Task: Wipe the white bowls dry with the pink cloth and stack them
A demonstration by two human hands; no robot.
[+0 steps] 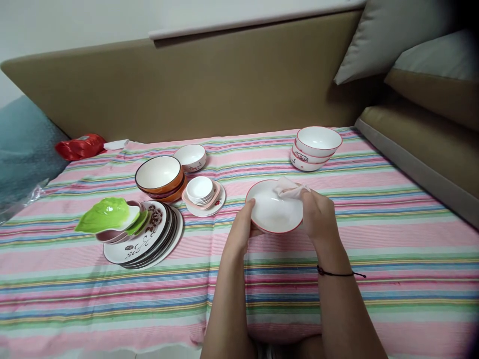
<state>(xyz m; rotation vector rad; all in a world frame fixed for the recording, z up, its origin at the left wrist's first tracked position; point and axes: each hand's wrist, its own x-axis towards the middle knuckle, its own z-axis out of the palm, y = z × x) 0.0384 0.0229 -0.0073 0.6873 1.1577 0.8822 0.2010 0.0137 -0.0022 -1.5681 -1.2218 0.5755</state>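
A white bowl with a red rim point(275, 214) is tilted toward me above the striped cloth. My left hand point(243, 224) grips its left edge, thumb over the rim and fingers underneath. In my right hand point(318, 214) is a crumpled whitish cloth point(288, 188), closed between the fingers and lying against the bowl's upper right rim and inside. Part of the cloth is hidden by the hand. Beyond, to the right, stands a stack of similar red-rimmed bowls point(318, 142). A dark cord bracelet circles my right wrist.
Left on the striped cloth point(273, 289) are stacked plates point(127, 252) topped by green leaf-shaped dishes point(108, 212), orange bowls point(160, 174), a white bowl point(191, 155) and small white dishes point(200, 189). A red shiny package point(82, 147) lies far left. Behind rises a tan backrest point(239, 80); cushions point(404, 40) sit right.
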